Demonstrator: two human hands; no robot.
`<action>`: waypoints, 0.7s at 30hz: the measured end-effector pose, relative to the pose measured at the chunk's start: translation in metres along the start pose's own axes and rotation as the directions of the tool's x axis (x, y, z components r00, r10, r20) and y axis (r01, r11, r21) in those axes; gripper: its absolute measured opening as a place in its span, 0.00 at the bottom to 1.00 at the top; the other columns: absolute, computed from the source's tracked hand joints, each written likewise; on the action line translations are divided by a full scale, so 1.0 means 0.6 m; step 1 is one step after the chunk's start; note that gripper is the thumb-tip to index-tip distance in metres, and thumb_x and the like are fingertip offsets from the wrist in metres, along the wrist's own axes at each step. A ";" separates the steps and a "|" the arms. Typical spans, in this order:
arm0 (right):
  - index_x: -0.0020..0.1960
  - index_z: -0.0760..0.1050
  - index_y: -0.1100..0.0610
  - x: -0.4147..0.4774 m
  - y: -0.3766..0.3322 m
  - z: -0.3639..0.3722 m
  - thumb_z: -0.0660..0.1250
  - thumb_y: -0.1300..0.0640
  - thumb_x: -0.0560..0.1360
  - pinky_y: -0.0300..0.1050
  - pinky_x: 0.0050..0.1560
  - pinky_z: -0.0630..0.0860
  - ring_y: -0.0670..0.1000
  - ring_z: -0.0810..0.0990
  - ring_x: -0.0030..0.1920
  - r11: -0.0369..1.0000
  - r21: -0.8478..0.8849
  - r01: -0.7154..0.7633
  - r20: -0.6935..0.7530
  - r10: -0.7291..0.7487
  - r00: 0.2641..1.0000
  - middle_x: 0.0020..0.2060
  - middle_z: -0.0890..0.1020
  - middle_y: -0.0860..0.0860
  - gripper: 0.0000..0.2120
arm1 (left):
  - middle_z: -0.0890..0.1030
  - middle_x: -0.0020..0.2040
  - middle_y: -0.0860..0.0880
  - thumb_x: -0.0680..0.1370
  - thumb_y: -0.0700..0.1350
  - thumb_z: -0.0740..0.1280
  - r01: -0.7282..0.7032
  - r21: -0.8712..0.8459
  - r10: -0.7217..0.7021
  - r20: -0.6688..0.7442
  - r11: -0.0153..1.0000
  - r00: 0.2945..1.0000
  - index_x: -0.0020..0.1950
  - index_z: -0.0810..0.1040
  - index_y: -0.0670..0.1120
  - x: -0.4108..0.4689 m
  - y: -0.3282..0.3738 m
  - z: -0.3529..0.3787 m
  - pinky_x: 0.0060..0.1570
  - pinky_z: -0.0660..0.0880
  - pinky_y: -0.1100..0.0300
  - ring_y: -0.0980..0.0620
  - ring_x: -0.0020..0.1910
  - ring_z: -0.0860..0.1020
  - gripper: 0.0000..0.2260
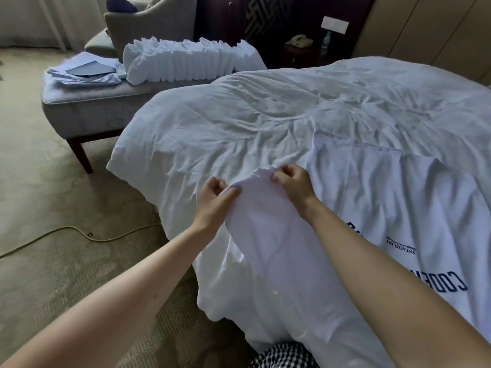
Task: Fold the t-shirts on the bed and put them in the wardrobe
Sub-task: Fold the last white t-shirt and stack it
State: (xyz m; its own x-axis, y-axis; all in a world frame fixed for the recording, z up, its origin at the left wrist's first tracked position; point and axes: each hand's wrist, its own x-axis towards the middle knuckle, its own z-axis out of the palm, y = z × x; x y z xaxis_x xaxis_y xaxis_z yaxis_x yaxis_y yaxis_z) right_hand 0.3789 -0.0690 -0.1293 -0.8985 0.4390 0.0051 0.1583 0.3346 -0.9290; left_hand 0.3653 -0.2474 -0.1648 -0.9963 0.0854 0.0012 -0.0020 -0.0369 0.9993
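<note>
While both hands work at the near-left corner of the bed (pixel 265 107), a white t-shirt (pixel 372 208) lies spread over the rumpled white duvet, its lower part draped over the bed's near edge. Dark printed lettering (pixel 446 284) shows on its right side, upside down from this view.

Left hand (pixel 216 192) – fingers curled, thumb and fingertips pinching a bunched fold of the shirt's left edge (pixel 255 181). Right hand (pixel 295 180) – also curled, pinching the same bunch just beside the left. Cloth between the two is raised slightly off the duvet; whether it is a sleeve or a side hem I cannot tell.

Beyond the bed's far-left corner stands a grey upholstered ottoman (pixel 87 107). On it: a row of folded white garments (pixel 191 61) stood on edge, and to their left a flat pile of pale blue sheets (pixel 82 71). Grey armchair (pixel 148 22) behind. Dark nightstand further back carries a telephone (pixel 299 40) and a clear bottle (pixel 326 42).

Yellow cable (pixel 79 233) trails across the beige carpet (pixel 53 181). Black-and-white checked fabric (pixel 287 355) at the bottom edge of view.
</note>
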 end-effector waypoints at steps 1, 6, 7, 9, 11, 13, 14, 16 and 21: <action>0.33 0.72 0.55 0.002 -0.005 0.000 0.66 0.64 0.73 0.41 0.34 0.65 0.47 0.67 0.34 0.999 0.030 0.010 -0.012 -0.009 1.000 0.30 0.72 0.48 0.12 | 0.69 0.32 0.52 0.73 0.37 0.71 -0.040 0.003 0.040 -0.041 0.999 0.998 0.37 0.69 0.47 0.002 0.005 -0.006 0.28 0.64 0.68 0.60 0.27 0.66 0.13; 0.40 0.75 0.56 0.012 -0.018 0.009 0.64 0.65 0.74 0.38 0.37 0.70 0.46 0.72 0.35 0.994 0.105 0.024 -0.039 -0.020 0.999 0.34 0.76 0.48 0.07 | 0.77 0.43 0.51 0.71 0.30 0.66 -0.139 0.023 0.141 -0.139 0.990 0.980 0.45 0.74 0.46 0.004 0.012 -0.026 0.30 0.68 0.70 0.58 0.34 0.72 0.11; 0.43 0.76 0.55 0.014 -0.020 0.015 0.64 0.65 0.75 0.39 0.40 0.73 0.47 0.75 0.38 0.995 0.094 0.028 -0.032 -0.025 0.999 0.36 0.77 0.48 0.06 | 0.77 0.43 0.49 0.71 0.31 0.66 -0.129 0.059 0.137 -0.165 0.990 0.977 0.44 0.74 0.48 0.009 0.006 -0.030 0.31 0.68 0.68 0.56 0.35 0.72 0.12; 0.52 0.77 0.53 0.024 -0.010 0.025 0.63 0.61 0.76 0.47 0.53 0.77 0.50 0.79 0.47 0.995 -0.086 0.044 0.004 -0.044 0.999 0.44 0.80 0.47 0.08 | 0.77 0.44 0.48 0.71 0.33 0.65 -0.092 0.197 0.127 -0.170 0.976 0.977 0.42 0.74 0.51 0.023 -0.015 -0.036 0.33 0.69 0.64 0.54 0.37 0.72 0.12; 0.65 0.73 0.52 0.028 0.009 0.032 0.61 0.56 0.78 0.53 0.67 0.68 0.53 0.76 0.61 0.901 -0.430 0.065 0.094 -0.027 0.995 0.58 0.80 0.49 0.16 | 0.77 0.51 0.46 0.73 0.34 0.64 -0.067 0.330 0.106 -0.100 0.942 0.989 0.43 0.75 0.51 0.036 -0.041 -0.040 0.36 0.70 0.65 0.54 0.42 0.75 0.11; 0.71 0.68 0.51 0.019 0.034 0.034 0.60 0.55 0.79 0.53 0.72 0.59 0.55 0.69 0.69 0.768 -0.627 0.131 0.161 -0.037 0.986 0.67 0.74 0.51 0.21 | 0.74 0.58 0.45 0.76 0.36 0.65 -0.049 0.468 0.062 -0.013 0.882 0.998 0.49 0.76 0.50 0.036 -0.065 -0.038 0.46 0.72 0.65 0.51 0.52 0.76 0.09; 0.71 0.69 0.52 0.011 0.046 0.034 0.61 0.55 0.79 0.52 0.72 0.58 0.56 0.69 0.69 0.724 -0.663 0.191 0.189 -0.085 0.978 0.68 0.74 0.52 0.20 | 0.72 0.61 0.46 0.77 0.38 0.65 -0.046 0.549 0.047 0.013 0.835 0.999 0.53 0.76 0.50 0.032 -0.077 -0.037 0.55 0.72 0.61 0.49 0.59 0.74 0.08; 0.65 0.75 0.55 -0.014 0.072 0.032 0.62 0.59 0.76 0.51 0.69 0.62 0.57 0.72 0.65 0.670 -0.665 0.330 0.235 -0.232 0.944 0.63 0.77 0.53 0.18 | 0.70 0.65 0.47 0.78 0.42 0.65 -0.089 0.653 0.081 0.043 0.752 0.996 0.60 0.75 0.49 0.013 -0.095 -0.031 0.65 0.66 0.53 0.46 0.67 0.68 0.11; 0.53 0.81 0.55 -0.072 0.137 0.025 0.57 0.56 0.69 0.52 0.54 0.76 0.58 0.80 0.52 0.559 -0.713 0.423 0.153 -0.465 0.872 0.52 0.81 0.54 0.18 | 0.61 0.77 0.48 0.80 0.56 0.57 -0.522 0.684 0.258 0.457 0.509 0.851 0.75 0.65 0.48 -0.044 -0.136 -0.003 0.75 0.56 0.49 0.48 0.78 0.54 0.25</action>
State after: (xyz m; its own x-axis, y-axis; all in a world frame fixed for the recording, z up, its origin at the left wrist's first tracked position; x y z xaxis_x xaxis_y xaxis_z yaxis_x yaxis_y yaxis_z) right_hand 0.4244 -0.0730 -0.2115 -0.9195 0.0996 0.3802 0.0003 0.9675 -0.2527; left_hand 0.3919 -0.2487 -0.2464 -0.8094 0.5184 0.2760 0.5776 0.6178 0.5336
